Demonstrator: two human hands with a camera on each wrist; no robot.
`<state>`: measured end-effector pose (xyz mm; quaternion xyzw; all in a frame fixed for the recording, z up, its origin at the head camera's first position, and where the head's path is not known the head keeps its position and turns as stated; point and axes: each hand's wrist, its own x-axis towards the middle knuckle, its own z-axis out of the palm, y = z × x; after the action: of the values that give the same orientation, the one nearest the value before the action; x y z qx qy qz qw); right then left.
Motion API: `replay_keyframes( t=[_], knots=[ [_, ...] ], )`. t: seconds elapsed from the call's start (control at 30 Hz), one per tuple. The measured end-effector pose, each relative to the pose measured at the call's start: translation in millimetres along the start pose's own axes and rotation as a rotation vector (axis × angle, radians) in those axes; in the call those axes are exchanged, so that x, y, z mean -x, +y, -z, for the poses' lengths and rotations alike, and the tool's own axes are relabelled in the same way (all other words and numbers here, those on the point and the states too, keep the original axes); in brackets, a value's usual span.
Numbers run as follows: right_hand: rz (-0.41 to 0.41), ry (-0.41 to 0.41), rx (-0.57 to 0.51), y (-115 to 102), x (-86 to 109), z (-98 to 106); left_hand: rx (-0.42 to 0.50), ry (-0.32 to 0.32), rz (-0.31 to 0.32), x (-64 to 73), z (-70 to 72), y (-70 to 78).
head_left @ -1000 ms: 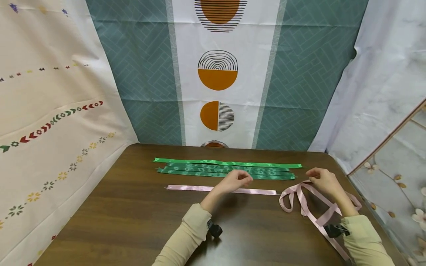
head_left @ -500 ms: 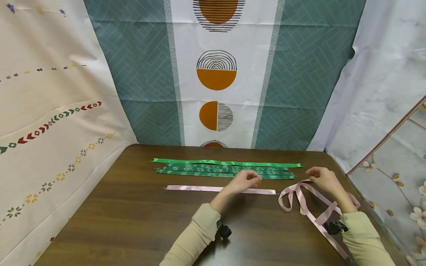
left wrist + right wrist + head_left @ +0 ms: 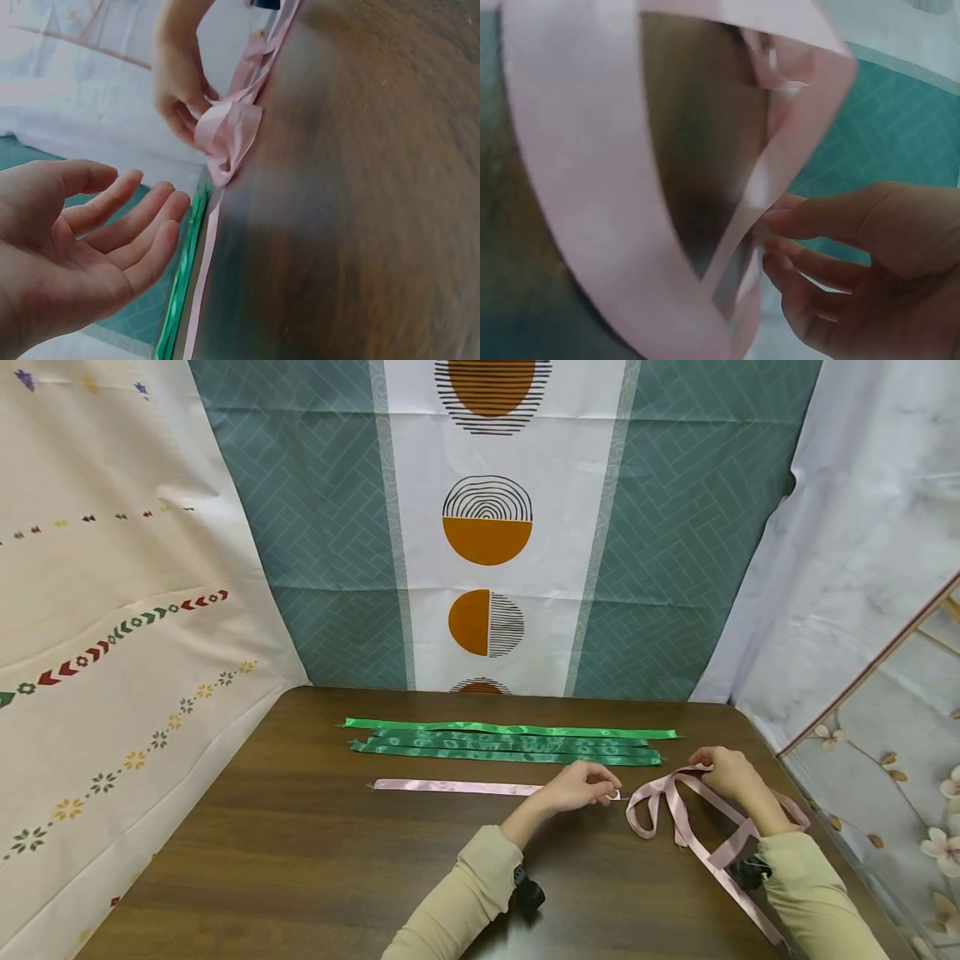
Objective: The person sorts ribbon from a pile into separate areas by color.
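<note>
A short pink ribbon strip (image 3: 450, 787) lies straight across the table. My left hand (image 3: 577, 787) is over its right end, with the fingertips right at that end in the head view. In the left wrist view the same hand (image 3: 97, 240) has its fingers loosely bent and apart, with nothing between them. To the right, my right hand (image 3: 731, 772) pinches a long looped pink ribbon (image 3: 678, 810) at its upper edge. Thumb and fingertips (image 3: 780, 219) meet at the ribbon's edge in the right wrist view. The long ribbon trails toward the near right side of the table.
Several dark green ribbon strips (image 3: 487, 748) lie side by side beyond the pink strip, with a bright green strip (image 3: 510, 728) behind them. The brown table (image 3: 300, 860) ends at the back against a patterned cloth (image 3: 337, 610). Cloths also hang on both sides.
My left hand has moved right and lower along the pink strip to its right end. The right hand has dipped slightly, staying at the looped ribbon.
</note>
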<state>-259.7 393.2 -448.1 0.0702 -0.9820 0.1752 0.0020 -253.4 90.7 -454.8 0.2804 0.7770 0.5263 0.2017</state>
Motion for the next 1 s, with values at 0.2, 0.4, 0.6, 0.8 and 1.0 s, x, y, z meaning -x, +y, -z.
replay_keyframes(
  t=[0.2,0.4,0.6,0.8,1.0],
  knots=[
    [-0.022,-0.016,0.047,4.9,-4.2,-5.1,-0.037,-0.021,-0.002,-4.7,-8.9,-0.4],
    [-0.028,0.035,0.083,0.7,-4.7,-9.0,-0.051,-0.008,0.007,-7.8,-13.5,-1.9],
    [0.044,0.097,0.035,-0.9,-2.8,-1.8,-0.091,0.018,-0.012,-9.8,-16.2,-2.1],
    [0.156,0.043,-0.048,-12.3,5.6,21.4,-0.182,0.034,-0.109,-9.9,-18.8,4.9],
    [0.209,-0.06,-0.136,-33.1,15.6,41.6,-0.134,0.043,-0.126,-9.3,-23.4,13.3]
  ],
)
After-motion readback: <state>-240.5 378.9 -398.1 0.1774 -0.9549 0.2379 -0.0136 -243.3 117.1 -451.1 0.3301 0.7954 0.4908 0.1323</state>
